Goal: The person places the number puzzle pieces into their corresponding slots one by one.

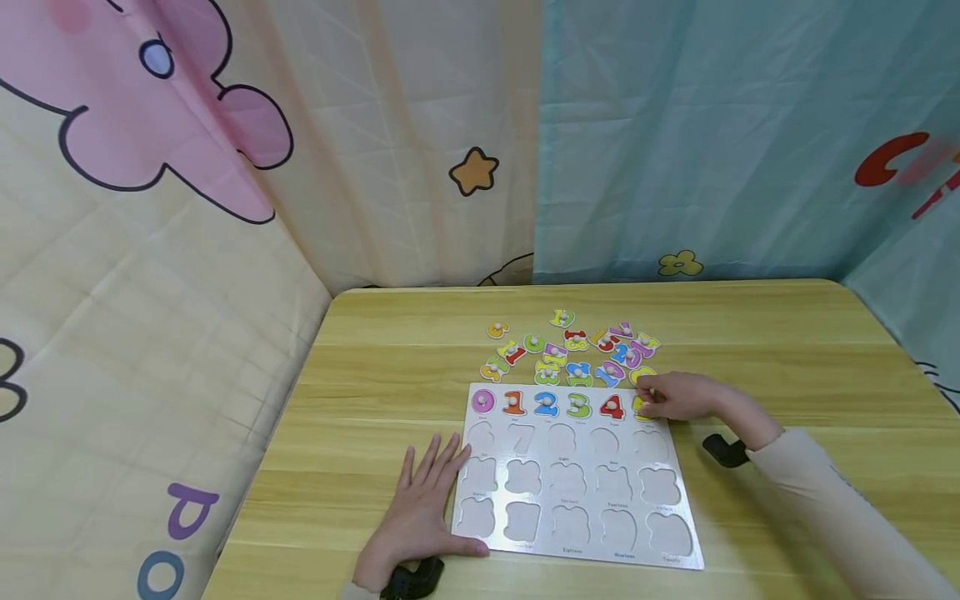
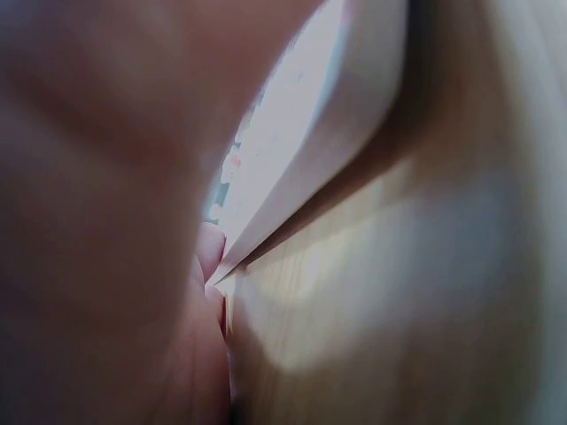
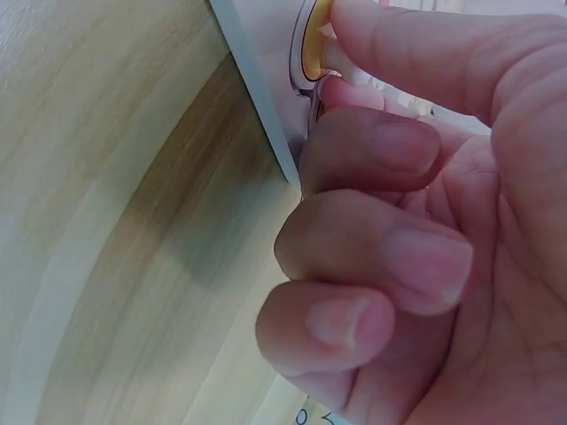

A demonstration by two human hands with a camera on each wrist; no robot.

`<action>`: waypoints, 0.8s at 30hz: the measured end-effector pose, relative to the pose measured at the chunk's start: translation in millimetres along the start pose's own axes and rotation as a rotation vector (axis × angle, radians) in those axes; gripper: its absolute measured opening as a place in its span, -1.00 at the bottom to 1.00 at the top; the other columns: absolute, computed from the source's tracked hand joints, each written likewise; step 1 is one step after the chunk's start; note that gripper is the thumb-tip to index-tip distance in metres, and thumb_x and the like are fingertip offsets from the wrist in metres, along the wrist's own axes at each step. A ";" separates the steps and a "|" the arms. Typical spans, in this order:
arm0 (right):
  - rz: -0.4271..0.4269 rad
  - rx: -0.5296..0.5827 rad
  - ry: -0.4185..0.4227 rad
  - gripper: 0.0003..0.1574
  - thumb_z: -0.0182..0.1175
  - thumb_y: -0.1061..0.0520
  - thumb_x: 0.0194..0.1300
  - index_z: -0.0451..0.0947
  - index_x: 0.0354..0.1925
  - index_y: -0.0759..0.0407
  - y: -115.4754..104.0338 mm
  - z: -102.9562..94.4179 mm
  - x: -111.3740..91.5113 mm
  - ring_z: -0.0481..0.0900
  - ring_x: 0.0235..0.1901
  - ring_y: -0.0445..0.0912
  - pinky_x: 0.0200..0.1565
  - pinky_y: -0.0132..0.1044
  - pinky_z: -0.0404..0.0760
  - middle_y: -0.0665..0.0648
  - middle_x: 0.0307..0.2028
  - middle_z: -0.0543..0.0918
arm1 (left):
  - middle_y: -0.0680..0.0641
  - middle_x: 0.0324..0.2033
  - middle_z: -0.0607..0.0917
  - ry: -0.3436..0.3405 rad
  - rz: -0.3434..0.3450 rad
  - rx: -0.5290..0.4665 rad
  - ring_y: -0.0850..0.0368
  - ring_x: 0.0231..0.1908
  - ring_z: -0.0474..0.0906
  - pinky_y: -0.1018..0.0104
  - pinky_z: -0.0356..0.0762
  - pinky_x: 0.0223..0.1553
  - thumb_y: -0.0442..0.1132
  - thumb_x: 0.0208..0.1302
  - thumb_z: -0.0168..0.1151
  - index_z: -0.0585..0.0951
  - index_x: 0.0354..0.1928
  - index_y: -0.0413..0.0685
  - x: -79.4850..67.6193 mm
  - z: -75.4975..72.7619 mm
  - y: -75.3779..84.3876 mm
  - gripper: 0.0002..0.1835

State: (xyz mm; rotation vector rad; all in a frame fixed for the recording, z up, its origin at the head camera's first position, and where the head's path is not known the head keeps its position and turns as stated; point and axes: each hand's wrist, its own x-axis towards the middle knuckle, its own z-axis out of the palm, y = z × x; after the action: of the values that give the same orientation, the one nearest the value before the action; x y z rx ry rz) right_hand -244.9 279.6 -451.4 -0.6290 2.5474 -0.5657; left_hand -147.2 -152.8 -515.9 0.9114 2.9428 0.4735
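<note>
A white number puzzle board (image 1: 675, 563) lies on the table with rows of shaped recesses. Along its top row sit a purple 0 (image 1: 483, 402), an orange 1 (image 1: 513, 403), a blue 2 (image 1: 546, 405), a green 3 (image 1: 578, 406) and a red 4 (image 1: 612, 407). At the row's right end, my right hand (image 1: 678, 395) pinches a yellow number piece (image 1: 641, 411), its thumb and index finger at the piece's knob in the right wrist view; the other fingers curl beneath. My left hand (image 1: 423, 517) rests spread against the board's left edge, thumb at the lower left corner.
Beyond the board lies a loose cluster of knobbed number pieces (image 1: 577, 372), some overlapping. Another yellow piece (image 1: 638, 376) is partly behind the right hand. The wooden table (image 1: 330, 433) meets printed curtains (image 1: 420, 167) at the back and sides.
</note>
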 end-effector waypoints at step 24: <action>0.047 0.051 0.007 -0.70 0.22 0.00 0.29 0.31 -0.43 0.05 -1.3 1.7 -1.7 0.28 -0.58 -0.16 -0.50 -0.33 0.17 -0.03 -0.61 0.31 | -0.05 0.47 -0.06 -0.009 -0.001 0.002 -0.09 0.43 -0.26 -0.18 -0.43 0.33 0.68 -0.38 0.12 0.05 0.48 -0.01 0.3 -2.0 1.4 0.39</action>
State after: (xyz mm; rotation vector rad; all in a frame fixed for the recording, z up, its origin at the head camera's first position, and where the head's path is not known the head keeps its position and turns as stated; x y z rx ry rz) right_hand -242.2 278.9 -451.7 -0.5485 2.5384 -0.6154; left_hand -146.9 -152.2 -513.6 0.9103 2.9361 0.4656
